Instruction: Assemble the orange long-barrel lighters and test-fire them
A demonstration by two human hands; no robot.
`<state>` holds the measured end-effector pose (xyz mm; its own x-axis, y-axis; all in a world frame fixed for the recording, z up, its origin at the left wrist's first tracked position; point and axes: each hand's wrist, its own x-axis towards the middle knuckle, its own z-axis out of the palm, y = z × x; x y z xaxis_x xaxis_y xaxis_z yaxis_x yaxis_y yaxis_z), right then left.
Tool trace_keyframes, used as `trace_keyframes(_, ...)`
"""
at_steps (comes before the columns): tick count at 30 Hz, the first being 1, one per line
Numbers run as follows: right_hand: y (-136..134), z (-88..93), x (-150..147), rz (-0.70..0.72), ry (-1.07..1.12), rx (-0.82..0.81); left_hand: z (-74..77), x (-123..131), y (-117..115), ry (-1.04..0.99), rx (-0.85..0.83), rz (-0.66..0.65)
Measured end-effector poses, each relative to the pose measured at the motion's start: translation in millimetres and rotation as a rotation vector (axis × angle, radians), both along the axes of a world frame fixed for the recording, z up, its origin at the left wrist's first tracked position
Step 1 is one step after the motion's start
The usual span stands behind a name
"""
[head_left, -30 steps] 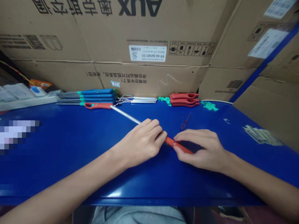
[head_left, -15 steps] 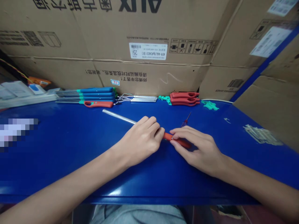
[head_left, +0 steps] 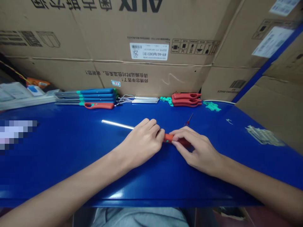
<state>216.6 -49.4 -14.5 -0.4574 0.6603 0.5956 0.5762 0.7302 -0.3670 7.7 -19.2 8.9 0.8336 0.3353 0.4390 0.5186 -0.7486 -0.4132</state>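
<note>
Left hand (head_left: pixel 146 138) wraps around a long orange-red lighter (head_left: pixel 168 137) over the blue bench (head_left: pixel 151 186), its silvery tube (head_left: pixel 117 125) pointing left, while the right hand (head_left: pixel 197 149) pinches the lighter farther right, near a screwdriver (head_left: pixel 188 121), with red handles (head_left: pixel 186 101) stacked beyond.

The person's left hand (head_left: pixel 146 138) is wrapped around a red lighter (head_left: pixel 169 137) with a metal tube (head_left: pixel 117 125). The right hand (head_left: pixel 200 151) pinches it farther right. Beyond this hand, a screwdriver (head_left: pixel 187 122) lies on the blue table (head_left: pixel 151 183).
</note>
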Motion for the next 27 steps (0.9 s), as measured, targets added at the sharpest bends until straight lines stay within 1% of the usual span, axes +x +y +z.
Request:
trace_keyframes(3,0.7,1.4,1.4,-0.074,0.036,-0.079,0.0,-1.5,0.9,0.0,-0.013,0.006)
trace_keyframes(5,1.0,1.5,1.7,-0.093,0.036,-0.118,0.0,-2.1,1.2,0.002,-0.023,0.008)
trace_keyframes(19,-0.4,0.3,-0.8,-0.092,0.093,-0.227,-0.5,1.4,-1.6,0.009,-0.017,0.009)
trace_keyframes(27,1.4,-0.6,-1.7,-0.101,0.087,-0.212,-1.6,1.6,-0.8,0.005,-0.018,0.006)
